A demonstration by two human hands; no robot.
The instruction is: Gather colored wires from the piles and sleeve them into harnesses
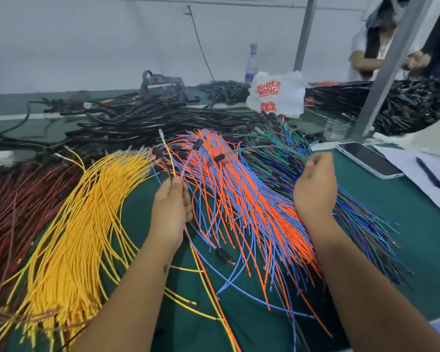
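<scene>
Piles of wires lie fanned on the green table: dark red wires point(18, 207) at the left, yellow wires point(79, 224), orange and blue wires point(249, 199) in the middle, green and blue wires point(361, 219) at the right. My left hand point(172, 204) grips a small bunch of yellow, orange and blue wires that stand up from its fingers, some ending in black connectors point(158, 152). My right hand point(315, 184) is raised over the green and blue pile and pinches a green wire point(254, 148) that runs leftward.
Finished black sleeved harnesses point(142, 123) are heaped behind the piles, with more point(404, 105) at the back right. A white plastic bag point(277, 96), a bottle point(252, 64), a phone point(368, 158), paper with a pen point(429, 174) and a metal post point(389, 67) stand nearby. Another person point(381, 44) works opposite.
</scene>
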